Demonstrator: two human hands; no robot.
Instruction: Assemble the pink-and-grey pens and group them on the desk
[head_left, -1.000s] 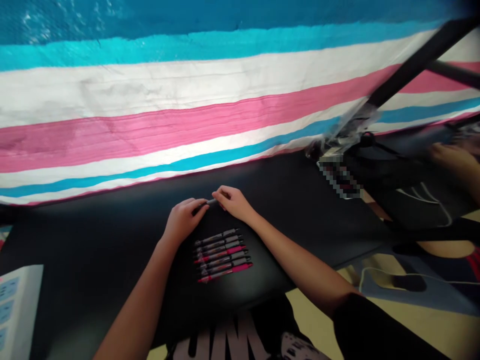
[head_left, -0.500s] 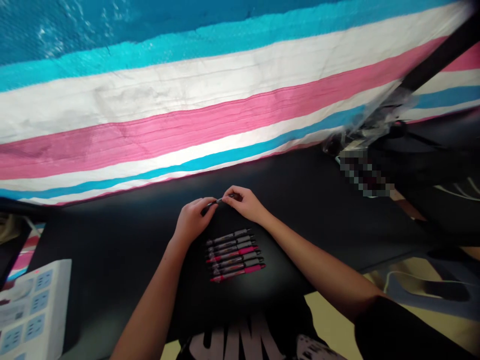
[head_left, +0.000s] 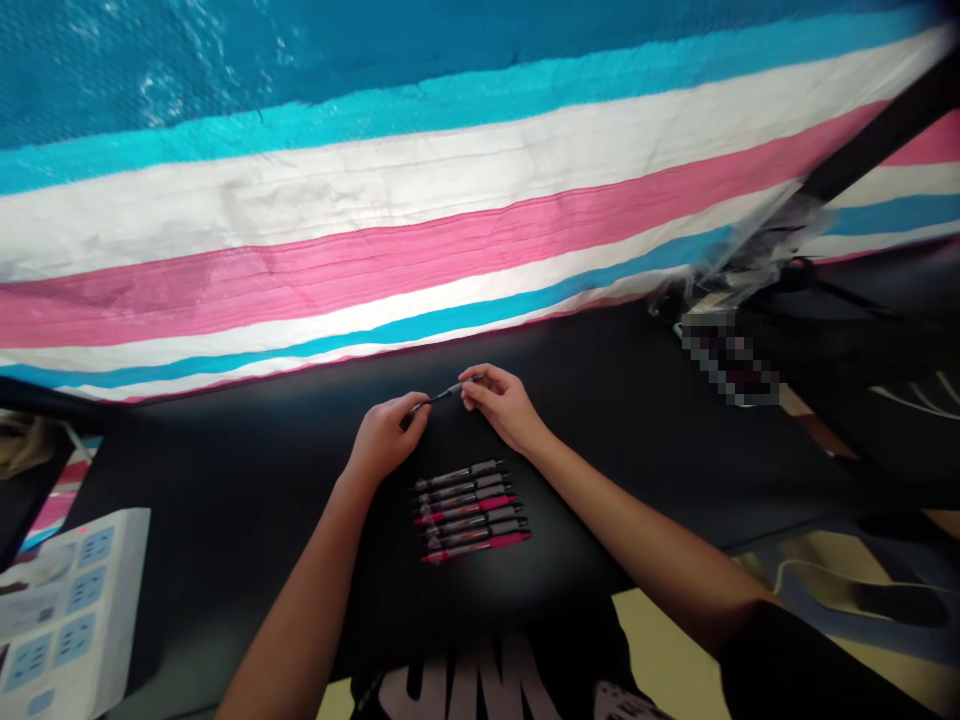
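Observation:
Both my hands hold one thin grey pen [head_left: 445, 393] just above a black table [head_left: 225, 490]. My left hand [head_left: 386, 440] pinches its left end and my right hand [head_left: 504, 404] pinches its right end. The pen looks stretched out between them, tilted up to the right. Just below my hands lies a neat row of several pens [head_left: 471, 508], some black and some pink, side by side on the table.
A white power strip [head_left: 52, 610] sits at the table's left front corner. A pink, white and blue striped cloth [head_left: 420, 230] hangs behind the table. Crumpled clear plastic [head_left: 742, 260] and a black bar [head_left: 870, 140] are at the right, with yellow floor below.
My hands have drawn apart a little, so more of the pen shows between them. The view shifted slightly; the row of pens has not moved on the table.

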